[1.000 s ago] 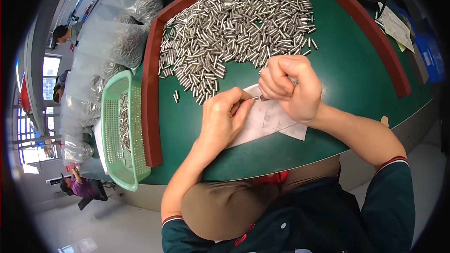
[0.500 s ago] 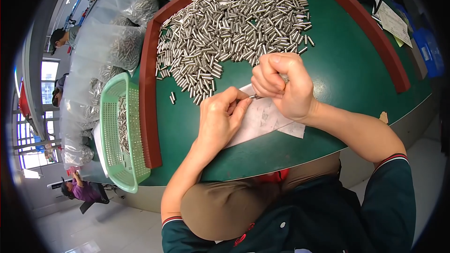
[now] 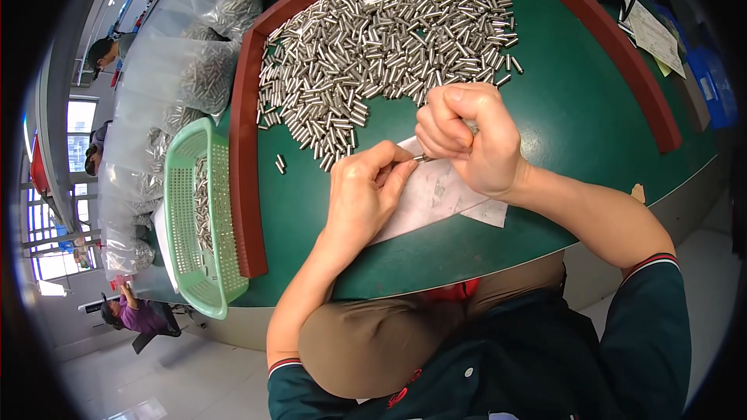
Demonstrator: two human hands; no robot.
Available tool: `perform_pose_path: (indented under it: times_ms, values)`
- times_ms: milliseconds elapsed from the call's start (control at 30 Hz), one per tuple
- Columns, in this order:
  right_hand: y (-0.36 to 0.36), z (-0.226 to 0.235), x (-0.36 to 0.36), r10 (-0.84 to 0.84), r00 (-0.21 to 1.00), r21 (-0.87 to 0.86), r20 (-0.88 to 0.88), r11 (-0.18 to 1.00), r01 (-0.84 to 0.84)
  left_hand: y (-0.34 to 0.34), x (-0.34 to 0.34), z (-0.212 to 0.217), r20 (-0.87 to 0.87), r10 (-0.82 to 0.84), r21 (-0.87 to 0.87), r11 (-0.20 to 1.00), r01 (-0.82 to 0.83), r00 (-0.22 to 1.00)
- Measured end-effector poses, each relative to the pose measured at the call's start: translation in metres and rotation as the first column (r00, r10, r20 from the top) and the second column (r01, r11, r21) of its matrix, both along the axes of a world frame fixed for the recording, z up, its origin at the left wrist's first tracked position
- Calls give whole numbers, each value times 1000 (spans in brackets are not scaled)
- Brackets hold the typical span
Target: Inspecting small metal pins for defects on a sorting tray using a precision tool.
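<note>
Over the near middle of the green table, my left hand (image 3: 359,194) pinches a small shiny metal pin (image 3: 421,158) between thumb and fingertips. Its exposed end points toward my right hand (image 3: 478,140), which is curled into a fist right beside it. Whatever the right fist holds, if anything, is hidden by its fingers. Under both hands lies a smudged whitish sheet of paper (image 3: 436,194). Just beyond them spreads a large heap of similar metal pins (image 3: 397,39), with a couple of loose ones (image 3: 281,163) apart at the left.
A dark red raised border (image 3: 247,155) edges the table. Outside it at the left stands a light green perforated basket (image 3: 221,218) with pins inside. Clear plastic bags of pins (image 3: 208,78) line the far left. Papers (image 3: 654,39) and a blue bin (image 3: 712,85) sit at the right.
Both hands hold nearly the same pose and place, still close together around the pin. The view has shifted very slightly. A person in the left background has moved a little.
</note>
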State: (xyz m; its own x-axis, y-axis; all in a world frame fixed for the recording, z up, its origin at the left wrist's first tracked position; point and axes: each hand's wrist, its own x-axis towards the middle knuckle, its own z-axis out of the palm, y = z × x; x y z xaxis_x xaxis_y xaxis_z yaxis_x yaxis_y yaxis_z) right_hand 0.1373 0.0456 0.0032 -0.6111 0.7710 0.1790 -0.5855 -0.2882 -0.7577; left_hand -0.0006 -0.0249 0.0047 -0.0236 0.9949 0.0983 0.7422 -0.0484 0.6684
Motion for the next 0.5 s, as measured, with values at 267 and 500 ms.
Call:
perform_pose_path:
  times_ms: [267, 500]
  values:
    - [1, 0, 0, 7, 1000, -11, -2, 1000, -7, 0, -1, -1, 15, 2, -12, 1000, -2, 1000]
    - [0, 2, 1, 7, 1000, -6, -23, 1000, -7, 0, -1, 0, 8, 8, -11, 1000, -8, 1000]
